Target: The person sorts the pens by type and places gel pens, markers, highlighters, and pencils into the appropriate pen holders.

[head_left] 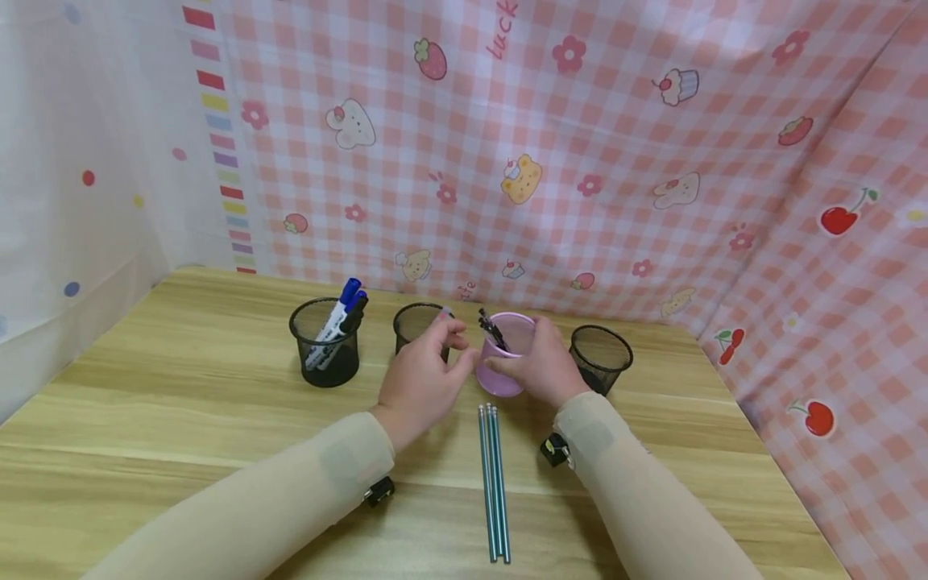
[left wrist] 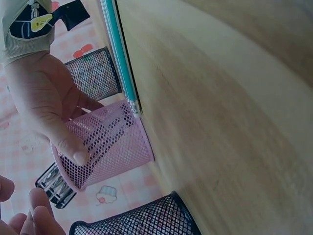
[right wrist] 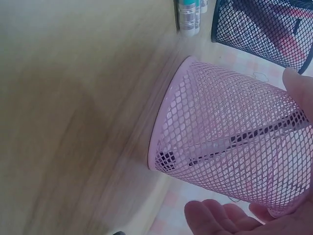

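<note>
My right hand (head_left: 547, 362) grips a pink mesh pen cup (right wrist: 230, 127), thumb on its near side and fingers behind. Several black-topped pens (head_left: 491, 329) lean inside it, their dark parts showing through the mesh. My left hand (head_left: 424, 370) is over the near side of a black mesh pen cup (head_left: 416, 318), fingers bent and thumb apart from them. Just past those fingers a small pale tip (head_left: 447, 312) shows by the rim; most of it is hidden. At the bottom left of the left wrist view are the left fingertips (left wrist: 39, 208).
Teal pencils (head_left: 495, 483) lie side by side on the wooden table (head_left: 239, 419) in front of the pink cup. A black mesh cup with several markers (head_left: 337, 322) stands at the left. Another black mesh cup (head_left: 602, 350) stands beside my right hand. Patterned cloth (head_left: 565, 225) hangs behind.
</note>
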A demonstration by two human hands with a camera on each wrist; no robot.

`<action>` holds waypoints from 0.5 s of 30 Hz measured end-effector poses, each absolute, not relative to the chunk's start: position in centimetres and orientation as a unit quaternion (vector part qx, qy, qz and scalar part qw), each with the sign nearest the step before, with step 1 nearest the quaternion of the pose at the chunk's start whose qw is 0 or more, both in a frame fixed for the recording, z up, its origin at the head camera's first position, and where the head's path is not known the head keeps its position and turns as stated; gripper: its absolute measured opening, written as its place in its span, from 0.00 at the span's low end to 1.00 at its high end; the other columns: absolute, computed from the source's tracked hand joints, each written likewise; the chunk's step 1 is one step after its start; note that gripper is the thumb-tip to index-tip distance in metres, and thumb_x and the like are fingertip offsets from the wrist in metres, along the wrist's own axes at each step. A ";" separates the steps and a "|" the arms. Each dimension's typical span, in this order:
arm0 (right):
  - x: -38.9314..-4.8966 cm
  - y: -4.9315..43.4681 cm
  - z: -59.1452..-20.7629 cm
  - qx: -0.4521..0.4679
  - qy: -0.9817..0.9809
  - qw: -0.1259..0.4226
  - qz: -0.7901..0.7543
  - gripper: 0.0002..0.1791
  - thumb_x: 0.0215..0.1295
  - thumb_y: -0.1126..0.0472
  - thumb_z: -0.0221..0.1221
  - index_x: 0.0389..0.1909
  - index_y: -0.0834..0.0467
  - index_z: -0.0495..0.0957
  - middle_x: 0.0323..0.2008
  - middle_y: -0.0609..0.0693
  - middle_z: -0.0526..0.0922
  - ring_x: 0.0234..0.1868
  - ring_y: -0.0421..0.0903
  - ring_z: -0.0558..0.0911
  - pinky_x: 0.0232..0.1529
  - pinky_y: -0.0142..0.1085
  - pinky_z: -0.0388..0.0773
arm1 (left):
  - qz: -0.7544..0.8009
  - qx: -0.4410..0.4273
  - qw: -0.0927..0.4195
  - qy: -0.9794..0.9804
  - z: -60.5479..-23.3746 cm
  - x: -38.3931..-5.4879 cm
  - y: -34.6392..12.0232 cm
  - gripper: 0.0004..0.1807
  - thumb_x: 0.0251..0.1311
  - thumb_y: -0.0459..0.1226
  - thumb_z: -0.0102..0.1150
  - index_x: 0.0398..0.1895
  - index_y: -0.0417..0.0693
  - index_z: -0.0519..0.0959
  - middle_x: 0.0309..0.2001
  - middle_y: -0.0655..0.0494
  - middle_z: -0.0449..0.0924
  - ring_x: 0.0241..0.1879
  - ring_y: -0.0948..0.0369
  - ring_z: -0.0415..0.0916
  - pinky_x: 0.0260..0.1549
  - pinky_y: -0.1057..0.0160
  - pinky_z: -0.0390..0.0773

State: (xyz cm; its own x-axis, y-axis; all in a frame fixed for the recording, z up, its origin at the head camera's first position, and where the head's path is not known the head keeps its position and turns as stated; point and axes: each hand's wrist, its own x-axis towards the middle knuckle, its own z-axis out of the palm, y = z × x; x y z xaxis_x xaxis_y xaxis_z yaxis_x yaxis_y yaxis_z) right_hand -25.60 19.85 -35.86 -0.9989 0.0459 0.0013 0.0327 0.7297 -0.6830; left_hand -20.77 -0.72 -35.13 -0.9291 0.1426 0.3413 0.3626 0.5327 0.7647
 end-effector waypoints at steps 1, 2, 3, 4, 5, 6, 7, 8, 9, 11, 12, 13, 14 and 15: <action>-25.6 19.9 -35.8 -0.020 -0.931 0.010 0.364 0.58 0.53 0.43 0.79 0.76 0.64 0.58 0.65 0.63 0.72 0.63 0.61 0.79 0.64 0.55 0.80 | -0.461 -0.145 0.119 -0.868 -35.1 -20.8 -0.7 0.22 0.74 0.49 0.61 0.66 0.54 0.77 0.54 0.58 0.89 0.29 0.66 0.79 0.34 0.61 0.80; -25.5 19.9 -35.7 -0.021 -0.932 0.011 0.361 0.58 0.53 0.43 0.79 0.76 0.64 0.58 0.65 0.63 0.71 0.63 0.61 0.79 0.64 0.55 0.80 | -0.458 -0.144 0.118 -0.869 -35.1 -20.8 -0.8 0.22 0.74 0.49 0.61 0.66 0.54 0.77 0.54 0.59 0.89 0.29 0.66 0.79 0.34 0.61 0.80; -25.4 19.9 -35.7 -0.021 -0.933 0.012 0.358 0.59 0.53 0.42 0.79 0.76 0.64 0.58 0.65 0.64 0.71 0.62 0.62 0.79 0.63 0.55 0.80 | -0.458 -0.144 0.118 -0.870 -35.0 -20.8 -0.8 0.22 0.74 0.50 0.61 0.66 0.54 0.77 0.54 0.59 0.89 0.30 0.67 0.79 0.35 0.61 0.80; -25.4 19.9 -35.6 -0.022 -0.934 0.014 0.355 0.59 0.52 0.42 0.79 0.77 0.64 0.58 0.66 0.64 0.70 0.63 0.62 0.79 0.63 0.55 0.80 | -0.456 -0.144 0.116 -0.870 -35.0 -20.8 -0.8 0.22 0.74 0.50 0.61 0.66 0.55 0.77 0.54 0.59 0.89 0.29 0.67 0.79 0.34 0.61 0.80; -25.3 19.9 -35.5 -0.022 -0.935 0.015 0.353 0.60 0.52 0.41 0.79 0.77 0.64 0.58 0.66 0.64 0.70 0.63 0.62 0.79 0.63 0.55 0.80 | -0.455 -0.144 0.116 -0.871 -35.0 -20.7 -0.8 0.22 0.74 0.50 0.61 0.66 0.55 0.77 0.54 0.59 0.89 0.29 0.67 0.79 0.34 0.62 0.79; -25.3 19.9 -35.5 -0.021 -0.937 0.018 0.349 0.61 0.52 0.41 0.80 0.77 0.64 0.58 0.66 0.64 0.70 0.63 0.62 0.79 0.63 0.56 0.80 | -0.454 -0.145 0.116 -0.872 -35.0 -20.7 -0.8 0.22 0.74 0.50 0.61 0.66 0.55 0.77 0.53 0.59 0.89 0.29 0.67 0.78 0.34 0.62 0.79; -25.2 19.9 -35.4 -0.021 -0.938 0.022 0.345 0.61 0.51 0.41 0.80 0.78 0.64 0.58 0.67 0.64 0.70 0.63 0.62 0.79 0.63 0.56 0.80 | -0.451 -0.145 0.116 -0.873 -35.0 -20.7 -0.8 0.22 0.74 0.50 0.61 0.66 0.55 0.77 0.53 0.59 0.89 0.28 0.67 0.78 0.33 0.62 0.79; -25.2 20.0 -35.4 -0.019 -0.939 0.026 0.341 0.61 0.51 0.41 0.80 0.78 0.63 0.59 0.67 0.64 0.70 0.63 0.62 0.79 0.63 0.56 0.80 | -0.449 -0.145 0.117 -0.874 -35.0 -20.7 -0.9 0.22 0.74 0.50 0.61 0.66 0.55 0.77 0.53 0.59 0.89 0.27 0.67 0.78 0.33 0.62 0.79; -25.1 20.0 -35.3 -0.017 -0.940 0.029 0.339 0.62 0.50 0.41 0.80 0.78 0.63 0.59 0.67 0.64 0.70 0.63 0.62 0.78 0.64 0.56 0.80 | -0.449 -0.145 0.118 -0.874 -35.0 -20.7 -0.9 0.21 0.74 0.50 0.61 0.65 0.56 0.77 0.53 0.59 0.89 0.27 0.67 0.78 0.32 0.62 0.79; -24.9 20.0 -35.1 -0.013 -0.943 0.031 0.332 0.63 0.50 0.41 0.81 0.79 0.63 0.57 0.68 0.65 0.69 0.64 0.62 0.78 0.64 0.57 0.79 | -0.444 -0.146 0.119 -0.876 -35.0 -20.8 -1.0 0.21 0.74 0.50 0.61 0.65 0.56 0.77 0.53 0.59 0.89 0.27 0.66 0.78 0.32 0.62 0.79; -24.8 19.9 -35.0 -0.011 -0.944 0.032 0.328 0.64 0.50 0.42 0.81 0.80 0.63 0.56 0.69 0.65 0.69 0.64 0.62 0.77 0.64 0.58 0.79 | -0.442 -0.146 0.118 -0.877 -35.1 -20.7 -1.0 0.21 0.74 0.50 0.60 0.65 0.56 0.77 0.52 0.60 0.89 0.29 0.66 0.79 0.34 0.61 0.80; -24.7 19.9 -34.8 -0.009 -0.946 0.032 0.321 0.65 0.50 0.42 0.81 0.81 0.62 0.55 0.70 0.66 0.68 0.66 0.63 0.76 0.65 0.59 0.78 | -0.440 -0.146 0.115 -0.879 -35.1 -20.7 -1.0 0.21 0.74 0.51 0.60 0.65 0.56 0.77 0.52 0.59 0.89 0.30 0.66 0.80 0.35 0.61 0.80; -24.4 19.8 -34.6 -0.007 -0.949 0.031 0.313 0.66 0.50 0.42 0.81 0.82 0.62 0.53 0.71 0.67 0.67 0.67 0.63 0.75 0.65 0.59 0.78 | -0.437 -0.147 0.113 -0.880 -35.0 -20.7 -1.1 0.21 0.74 0.51 0.60 0.65 0.56 0.77 0.52 0.59 0.89 0.32 0.65 0.82 0.36 0.60 0.81; -24.2 19.8 -34.2 -0.005 -0.952 0.030 0.303 0.67 0.50 0.42 0.81 0.82 0.62 0.51 0.72 0.67 0.66 0.68 0.64 0.74 0.65 0.59 0.77 | -0.433 -0.148 0.108 -0.883 -35.0 -20.6 -1.1 0.21 0.75 0.51 0.60 0.65 0.56 0.77 0.53 0.59 0.89 0.34 0.64 0.84 0.39 0.59 0.82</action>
